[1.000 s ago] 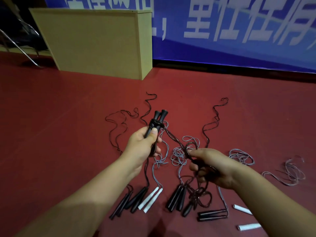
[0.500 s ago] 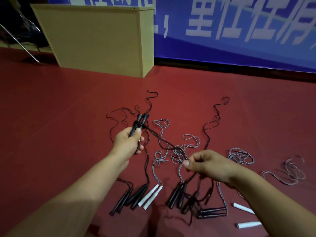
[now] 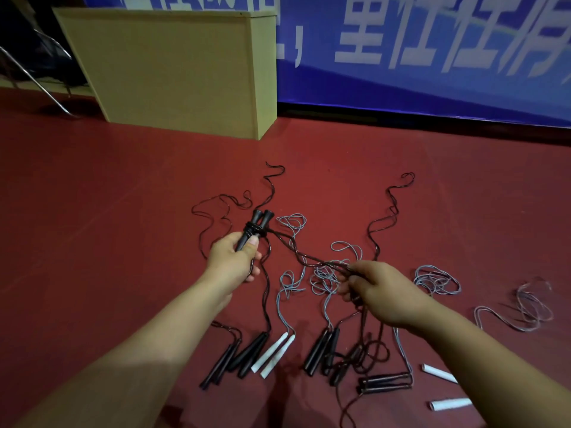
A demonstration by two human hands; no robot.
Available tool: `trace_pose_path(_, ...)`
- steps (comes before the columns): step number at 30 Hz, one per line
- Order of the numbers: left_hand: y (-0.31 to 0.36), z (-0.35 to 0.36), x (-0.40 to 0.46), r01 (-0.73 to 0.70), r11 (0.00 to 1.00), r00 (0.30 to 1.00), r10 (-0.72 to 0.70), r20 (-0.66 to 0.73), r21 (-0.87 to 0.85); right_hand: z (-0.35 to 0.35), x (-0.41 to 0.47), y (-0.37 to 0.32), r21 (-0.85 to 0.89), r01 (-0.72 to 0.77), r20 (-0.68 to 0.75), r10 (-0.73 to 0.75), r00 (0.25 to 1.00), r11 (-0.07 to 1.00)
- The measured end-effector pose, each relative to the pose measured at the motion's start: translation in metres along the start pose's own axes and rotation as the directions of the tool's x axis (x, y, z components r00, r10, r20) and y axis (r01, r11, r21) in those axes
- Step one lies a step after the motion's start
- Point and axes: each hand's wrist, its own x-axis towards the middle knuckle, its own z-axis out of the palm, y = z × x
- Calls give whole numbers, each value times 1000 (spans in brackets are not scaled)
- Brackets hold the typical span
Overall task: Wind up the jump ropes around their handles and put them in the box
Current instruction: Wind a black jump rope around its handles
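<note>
- Fingers of the left hand [image 3: 232, 261] curl round a pair of black handles [image 3: 254, 227] just left of the frame's centre, thumb on top; a few turns of black cord [image 3: 301, 256] sit wound near the handles' upper ends.
- Right hand [image 3: 381, 291], right of centre, pinches that cord, which runs between the two hands.
- Other ropes lie loose on the red floor [image 3: 123, 211] below and between the hands: black handle pairs [image 3: 234, 356] at lower centre, a white pair [image 3: 273, 355] beside them, more black handles [image 3: 384, 383] lower right.
- Two single white handles [image 3: 449, 404] lie apart at the lower right.
- Grey cords [image 3: 437, 279] coil to the right of the right hand.
- Box [image 3: 173, 69], tan, stands at the upper left on the floor, well apart from the ropes.
- Blue banner [image 3: 432, 57] with white characters fills the upper right.
</note>
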Motion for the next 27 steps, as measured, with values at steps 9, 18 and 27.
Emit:
trace_pose_path(9,-1,2,-2,-25,997,1000,24,12,76,-2,-3,-4,209,-95,82,80,993,973)
trace_pose_path(18,-13,3,-1,-129,893,976,38,212,431,3,-12,-12,-302,357,18,-369,929,884)
trace_pose_path(27,-4,8,-19,-325,725,757,-185,627,607,-8,-8,-12,-430,433,-80,-511,856,793)
